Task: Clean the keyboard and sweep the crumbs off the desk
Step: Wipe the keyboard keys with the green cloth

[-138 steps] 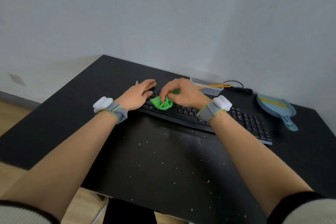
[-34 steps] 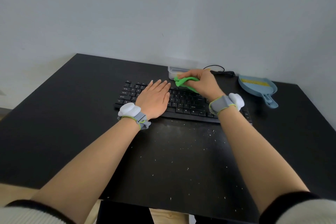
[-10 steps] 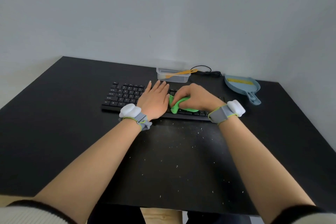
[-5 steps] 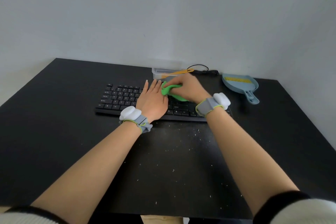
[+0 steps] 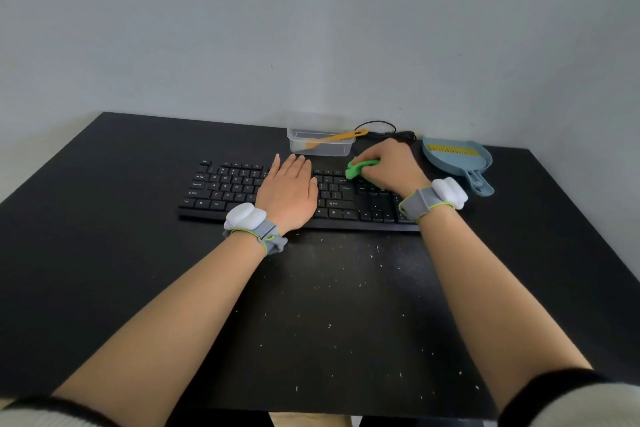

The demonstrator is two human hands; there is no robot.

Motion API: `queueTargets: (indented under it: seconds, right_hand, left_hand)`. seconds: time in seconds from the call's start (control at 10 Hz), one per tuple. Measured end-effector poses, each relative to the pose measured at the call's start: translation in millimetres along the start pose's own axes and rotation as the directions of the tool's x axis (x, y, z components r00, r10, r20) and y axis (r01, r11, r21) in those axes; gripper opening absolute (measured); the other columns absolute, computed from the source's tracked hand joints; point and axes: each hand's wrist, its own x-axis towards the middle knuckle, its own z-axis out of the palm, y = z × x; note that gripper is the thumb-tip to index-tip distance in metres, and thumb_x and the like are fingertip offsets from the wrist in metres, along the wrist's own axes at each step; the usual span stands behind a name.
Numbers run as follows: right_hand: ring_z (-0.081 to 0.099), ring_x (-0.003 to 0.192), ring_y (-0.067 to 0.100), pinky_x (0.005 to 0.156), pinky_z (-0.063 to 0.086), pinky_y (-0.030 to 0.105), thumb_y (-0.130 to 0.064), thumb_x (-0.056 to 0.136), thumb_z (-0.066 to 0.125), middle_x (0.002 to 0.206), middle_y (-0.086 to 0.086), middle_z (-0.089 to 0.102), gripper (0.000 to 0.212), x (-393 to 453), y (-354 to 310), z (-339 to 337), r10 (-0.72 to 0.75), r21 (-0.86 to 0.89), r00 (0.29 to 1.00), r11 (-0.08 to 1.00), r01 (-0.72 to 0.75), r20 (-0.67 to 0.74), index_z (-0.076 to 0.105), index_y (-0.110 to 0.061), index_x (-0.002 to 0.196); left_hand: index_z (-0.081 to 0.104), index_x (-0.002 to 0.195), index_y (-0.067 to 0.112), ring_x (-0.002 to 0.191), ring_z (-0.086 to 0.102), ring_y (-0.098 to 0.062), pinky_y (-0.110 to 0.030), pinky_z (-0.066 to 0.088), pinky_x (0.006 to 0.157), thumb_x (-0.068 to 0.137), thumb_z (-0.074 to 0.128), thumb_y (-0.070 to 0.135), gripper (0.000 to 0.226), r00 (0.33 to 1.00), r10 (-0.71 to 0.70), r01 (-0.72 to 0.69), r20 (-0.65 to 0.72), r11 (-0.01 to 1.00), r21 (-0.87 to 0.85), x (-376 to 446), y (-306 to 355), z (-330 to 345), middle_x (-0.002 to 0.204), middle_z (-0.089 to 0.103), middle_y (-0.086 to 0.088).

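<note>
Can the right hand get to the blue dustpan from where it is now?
Probably yes. The right hand grips the green cloth on the keyboard; the dustpan lies just to its right with nothing between, but the hand is occupied.

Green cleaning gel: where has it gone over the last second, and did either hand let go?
The right hand carried the green cleaning gel from the keyboard's middle keys, beside the left hand, rightward to the upper right keys, gripping it throughout. The left hand stayed flat on the keys. Crumbs, clear box and dustpan unchanged.
</note>
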Motion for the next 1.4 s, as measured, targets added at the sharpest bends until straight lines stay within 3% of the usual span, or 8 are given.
queueTargets:
  seconds: [0.4, 0.6, 0.8, 0.9, 1.0, 1.1, 1.2, 1.4]
  right_hand:
    - [0.053, 0.051, -0.006, 0.049, 0.040, 0.011, -0.010, 0.069, 0.070, 0.061, -0.010, 0.071, 0.025, -46.9, -16.3, -29.8, -0.058, -0.041, 0.875, 0.995, 0.088, 0.481, 0.082, -0.030, 0.076]
    - [0.048, 0.048, -0.001, 0.049, 0.039, 0.010, -0.010, 0.075, 0.066, 0.062, -0.010, 0.071, 0.028, -39.1, -13.6, -24.9, -0.092, 0.062, 0.978, 0.995, 0.082, 0.187, 0.082, -0.032, 0.080]
    - [0.050, 0.048, -0.005, 0.047, 0.038, 0.010, -0.012, 0.070, 0.069, 0.060, -0.012, 0.069, 0.025, -43.4, -12.8, -32.8, -0.052, -0.019, 0.923, 0.998, 0.064, 0.381, 0.082, -0.033, 0.076]
    - [0.048, 0.045, -0.005, 0.046, 0.034, 0.007, -0.010, 0.074, 0.067, 0.054, -0.018, 0.065, 0.028, -41.9, -11.3, -32.3, -0.069, 0.047, 0.962, 0.997, 0.059, 0.266, 0.082, -0.033, 0.080]
    - [0.053, 0.052, -0.008, 0.050, 0.038, 0.007, -0.010, 0.071, 0.070, 0.059, -0.017, 0.068, 0.024, -47.9, -12.2, -33.4, -0.055, 0.015, 0.894, 0.998, 0.054, 0.445, 0.082, -0.030, 0.078]
    - [0.057, 0.061, -0.007, 0.058, 0.043, 0.009, -0.006, 0.075, 0.070, 0.068, -0.013, 0.072, 0.025, -40.2, -5.2, -36.4, -0.072, 0.194, 0.944, 0.981, 0.008, 0.321, 0.082, -0.026, 0.083]
    - [0.066, 0.081, 0.000, 0.074, 0.053, 0.019, -0.007, 0.081, 0.071, 0.084, -0.010, 0.076, 0.024, -22.4, 8.1, -20.8, 0.011, 0.342, 0.998, 0.940, 0.013, -0.069, 0.081, -0.028, 0.090]
    - [0.066, 0.096, 0.010, 0.086, 0.049, 0.019, -0.004, 0.088, 0.065, 0.111, -0.006, 0.075, 0.031, -11.1, 11.0, 15.6, -0.075, 0.202, 0.997, 0.977, 0.068, 0.029, 0.080, -0.029, 0.099]
  left_hand:
    - [0.028, 0.153, 0.007, 0.151, 0.017, -0.021, -0.039, 0.001, 0.124, 0.106, 0.021, 0.030, 0.054, 1.000, -0.004, 0.003, 0.005, 1.000, 0.010, 1.8, -0.4, 1.1, 0.160, 0.028, -0.007]
    - [0.027, 0.154, 0.008, 0.151, 0.015, -0.020, -0.038, 0.000, 0.124, 0.106, 0.020, 0.030, 0.054, 1.000, -0.003, 0.003, 0.026, 1.000, 0.020, 2.2, -0.1, -0.4, 0.161, 0.026, -0.006]
    - [0.027, 0.154, 0.008, 0.151, 0.015, -0.020, -0.037, 0.000, 0.123, 0.106, 0.021, 0.030, 0.053, 1.000, -0.002, 0.002, 0.023, 1.000, 0.015, 1.0, -1.1, -0.6, 0.161, 0.026, -0.006]
    - [0.027, 0.154, 0.007, 0.151, 0.016, -0.021, -0.037, 0.001, 0.124, 0.106, 0.021, 0.029, 0.053, 1.000, -0.004, 0.004, 0.020, 1.000, 0.013, 2.0, -1.7, -0.5, 0.161, 0.027, -0.007]
    - [0.027, 0.154, 0.007, 0.151, 0.016, -0.021, -0.037, 0.001, 0.124, 0.106, 0.021, 0.029, 0.053, 1.000, -0.001, 0.000, 0.019, 1.000, 0.012, 1.7, -1.1, -0.5, 0.161, 0.027, -0.007]
    - [0.028, 0.153, 0.008, 0.151, 0.016, -0.021, -0.037, 0.001, 0.124, 0.105, 0.021, 0.030, 0.053, 1.000, 0.000, 0.000, 0.012, 1.000, 0.006, 1.9, -2.7, 0.2, 0.161, 0.028, -0.007]
    - [0.028, 0.153, 0.008, 0.150, 0.016, -0.021, -0.037, 0.001, 0.124, 0.105, 0.021, 0.030, 0.053, 1.000, 0.004, -0.004, 0.013, 1.000, 0.006, 2.3, -2.5, 0.6, 0.161, 0.028, -0.007]
    - [0.029, 0.153, 0.008, 0.150, 0.017, -0.020, -0.037, 0.002, 0.124, 0.105, 0.021, 0.030, 0.053, 1.000, -0.002, 0.002, 0.009, 1.000, -0.008, 2.1, -3.3, 0.6, 0.160, 0.028, -0.007]
